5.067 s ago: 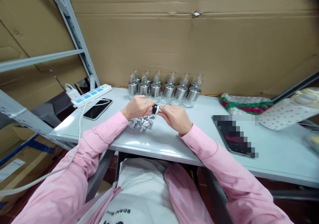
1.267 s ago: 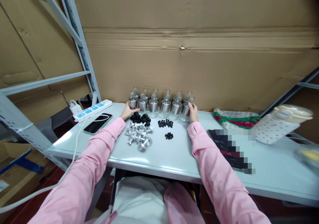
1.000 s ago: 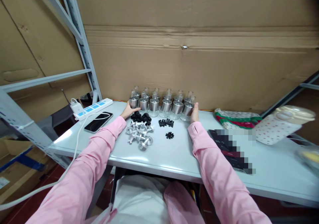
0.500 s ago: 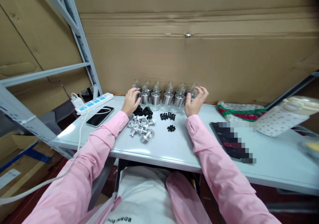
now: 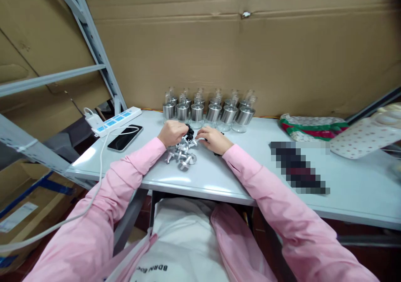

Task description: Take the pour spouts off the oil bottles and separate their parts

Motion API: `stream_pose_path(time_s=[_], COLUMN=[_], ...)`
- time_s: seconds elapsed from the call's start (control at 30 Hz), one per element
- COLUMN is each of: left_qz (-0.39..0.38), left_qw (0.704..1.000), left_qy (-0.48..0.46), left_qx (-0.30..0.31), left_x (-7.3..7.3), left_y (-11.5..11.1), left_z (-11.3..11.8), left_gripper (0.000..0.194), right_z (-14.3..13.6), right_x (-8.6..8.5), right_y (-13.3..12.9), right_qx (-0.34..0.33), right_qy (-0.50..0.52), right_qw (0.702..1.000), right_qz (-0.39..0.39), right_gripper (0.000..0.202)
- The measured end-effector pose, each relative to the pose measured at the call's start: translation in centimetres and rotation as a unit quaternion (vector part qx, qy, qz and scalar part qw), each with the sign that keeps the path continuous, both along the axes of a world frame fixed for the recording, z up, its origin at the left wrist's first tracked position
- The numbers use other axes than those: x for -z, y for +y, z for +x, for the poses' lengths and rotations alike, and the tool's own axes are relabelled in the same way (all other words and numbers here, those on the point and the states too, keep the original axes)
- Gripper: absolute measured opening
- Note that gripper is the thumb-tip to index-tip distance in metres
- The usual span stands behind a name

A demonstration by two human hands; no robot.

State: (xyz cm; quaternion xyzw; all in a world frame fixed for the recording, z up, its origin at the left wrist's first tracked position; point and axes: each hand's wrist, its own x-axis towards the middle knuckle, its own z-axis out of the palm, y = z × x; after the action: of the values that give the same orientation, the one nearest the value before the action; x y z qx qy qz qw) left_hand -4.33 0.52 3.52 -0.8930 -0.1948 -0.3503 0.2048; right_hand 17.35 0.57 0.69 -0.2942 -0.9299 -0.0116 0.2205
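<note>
My left hand (image 5: 173,133) is closed over the left side of the black parts pile; what its fingers hold is hidden. Beside it, black round parts (image 5: 189,132) show between the two hands. My right hand (image 5: 214,140) has its fingertips at the silver metal parts (image 5: 184,154), and whether it grips one is too small to tell. Those silver parts lie heaped in front of my left hand. Behind both hands stand several glass bottles with metal bands (image 5: 214,112) in two rows. Small black pieces are mostly covered by my right hand.
A phone (image 5: 125,138) and a white power strip (image 5: 117,121) with a cable lie on the left of the table (image 5: 200,181). On the right are a blurred-out dark item (image 5: 297,167), a red-green-white bag (image 5: 313,127) and a dotted white object (image 5: 354,140).
Both hands have left the ends of the bottle rows and come together at the small parts. My left hand has closed. The camera view has shifted slightly.
</note>
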Motion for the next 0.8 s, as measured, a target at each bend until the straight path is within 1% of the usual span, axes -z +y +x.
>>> stream_pose_path(time_s=[0.1, 0.2, 0.33, 0.43, 0.53, 0.57, 0.63, 0.7, 0.8], left_qz=[-0.023, -0.026, -0.03, -0.041, -0.049, -0.05, -0.051, -0.043, -0.015], left_qw=[0.999, 0.999, 0.999, 0.998, 0.998, 0.998, 0.998, 0.998, 1.0], left_qy=[0.025, 0.025, 0.025, 0.035, 0.039, 0.039, 0.033, 0.021, -0.005], left_qx=[0.014, 0.028, 0.032, 0.027, 0.02, 0.015, -0.006, -0.027, -0.023], left_x=[0.4, 0.5, 0.6, 0.7, 0.7, 0.6, 0.6, 0.5, 0.2], left_y=[-0.1, -0.1, -0.1, 0.0, 0.0, -0.1, -0.3, -0.8, -1.5], left_z=[0.2, 0.4, 0.4, 0.2, 0.3, 0.3, 0.6, 1.0, 1.6], left_gripper=[0.021, 0.019, 0.018, 0.018, 0.019, 0.019, 0.02, 0.022, 0.031], right_z=[0.2, 0.4, 0.5, 1.0, 1.6, 1.9, 2.2, 2.2, 1.6], right_x=[0.2, 0.2, -0.1, -0.5, -1.1, -1.4, -1.9, -2.4, -2.9], right_y=[0.3, 0.4, 0.4, 0.2, -0.2, -0.5, -1.1, -1.7, -2.6], right_qx=[0.001, 0.003, 0.008, 0.015, 0.014, 0.014, 0.015, 0.016, 0.003], right_qy=[0.006, 0.002, 0.007, 0.038, 0.104, 0.138, 0.22, 0.307, 0.401], right_qw=[1.0, 1.0, 1.0, 0.998, 0.992, 0.986, 0.966, 0.932, 0.873], right_qz=[-0.007, -0.01, -0.028, -0.044, -0.075, -0.093, -0.137, -0.191, -0.277], right_gripper=[0.018, 0.015, 0.01, 0.009, 0.004, 0.002, 0.012, 0.022, 0.03])
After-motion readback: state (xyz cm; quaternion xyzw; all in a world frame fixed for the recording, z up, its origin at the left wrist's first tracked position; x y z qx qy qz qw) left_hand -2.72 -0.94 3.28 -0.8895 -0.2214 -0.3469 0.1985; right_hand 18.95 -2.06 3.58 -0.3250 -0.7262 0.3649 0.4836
